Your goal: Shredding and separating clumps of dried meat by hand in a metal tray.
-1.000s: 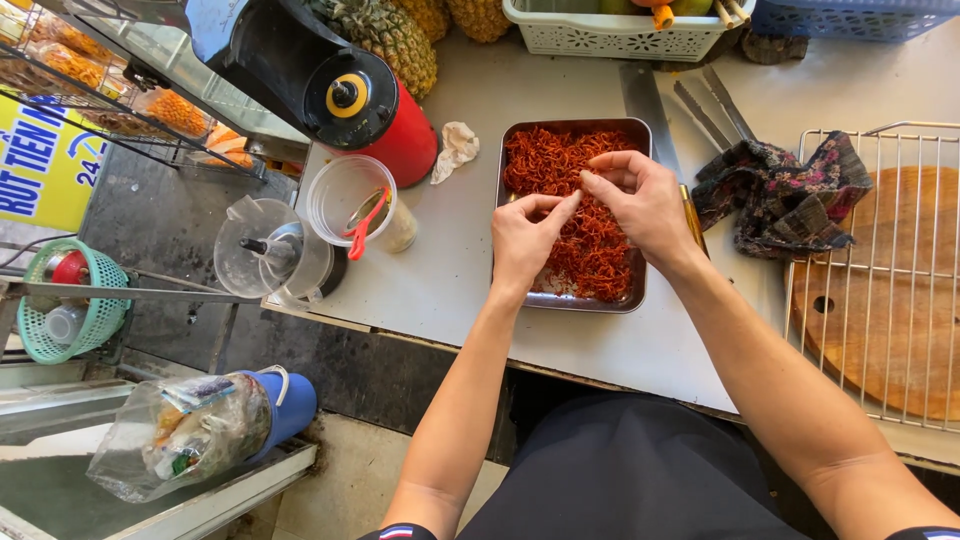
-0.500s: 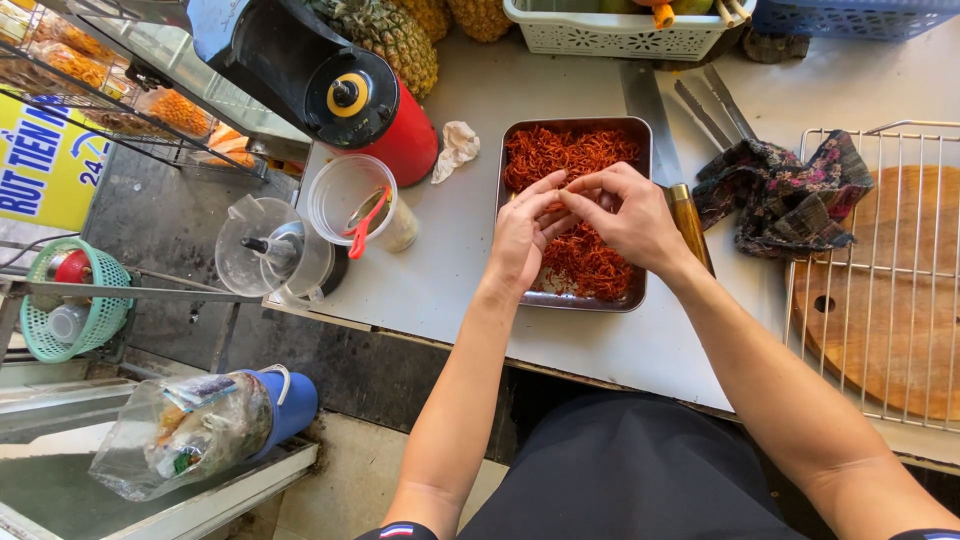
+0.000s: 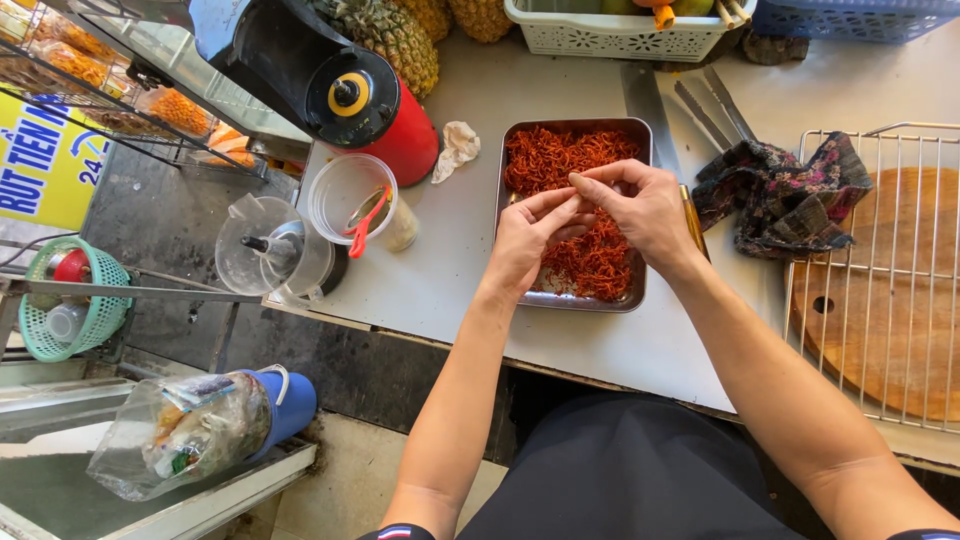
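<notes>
Both hands meet over a metal tray (image 3: 640,200) of orange-red shreds (image 3: 560,155) on the bench (image 3: 460,260). The left hand (image 3: 528,240) lies low over the middle of the tray, fingers stretched and held together, their tips pointing up toward the right hand (image 3: 640,205). The right hand is curled above it, thumb and forefinger pinched at a point just over the shreds; whether a few strands are caught in that pinch is too small to tell. The fingertips of the two hands touch or nearly touch.

The shreds fill the far half of the tray thickly and thin out toward the near edge, where bare metal shows. The tray stands lengthwise away from the person, near the bench's front edge.

Just right of the tray lies a knife (image 3: 645,105), its blade pointing away, and beside that a pair of tongs (image 3: 715,105). A dark flowered cloth (image 3: 790,195) is bunched next to them, touching a wire rack (image 3: 890,280) that rests over a round wooden board (image 3: 900,300).

Left of the tray sits a crumpled tissue (image 3: 455,148), then a red and black blender base (image 3: 365,105), a clear cup (image 3: 350,195) with a red spoon inside, and a clear blender jar (image 3: 270,250) at the bench's corner. Pineapples (image 3: 395,40) and a white basket (image 3: 620,30) stand at the far edge.
</notes>
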